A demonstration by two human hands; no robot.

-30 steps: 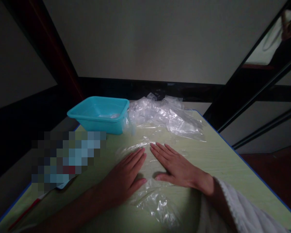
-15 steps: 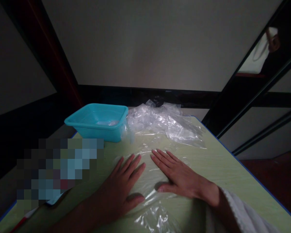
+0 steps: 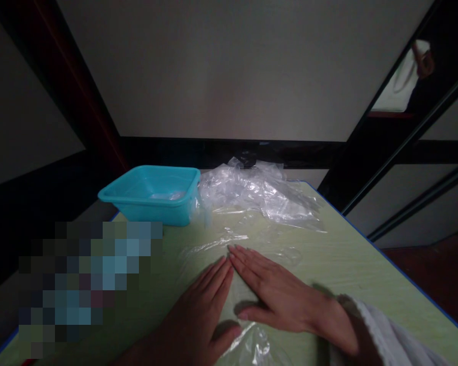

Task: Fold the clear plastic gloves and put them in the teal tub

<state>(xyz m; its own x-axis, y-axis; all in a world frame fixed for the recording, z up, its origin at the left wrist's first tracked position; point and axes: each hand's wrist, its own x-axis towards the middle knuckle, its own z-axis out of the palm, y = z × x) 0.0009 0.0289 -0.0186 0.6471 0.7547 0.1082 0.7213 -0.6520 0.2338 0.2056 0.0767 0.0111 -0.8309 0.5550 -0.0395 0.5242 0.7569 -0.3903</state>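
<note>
Both my hands lie flat, palms down, on a sheet of clear plastic film (image 3: 198, 251) spread over the light green table (image 3: 362, 274). My left hand (image 3: 200, 312) has its fingers stretched out and close together. My right hand (image 3: 273, 292) is also flat with straight fingers, its fingertips touching those of the left hand. A white sleeve (image 3: 381, 330) covers my right wrist. The film crinkles near the table's front edge below my hands.
A turquoise plastic basin (image 3: 152, 195) stands at the table's far left. A crumpled heap of clear plastic (image 3: 255, 190) lies to its right at the far edge. A blurred-out patch covers the left side. Dark bars rise on the right.
My hands have drawn together, the fingertips now meeting, and slid a little toward me over the film. The view has shifted slightly.
</note>
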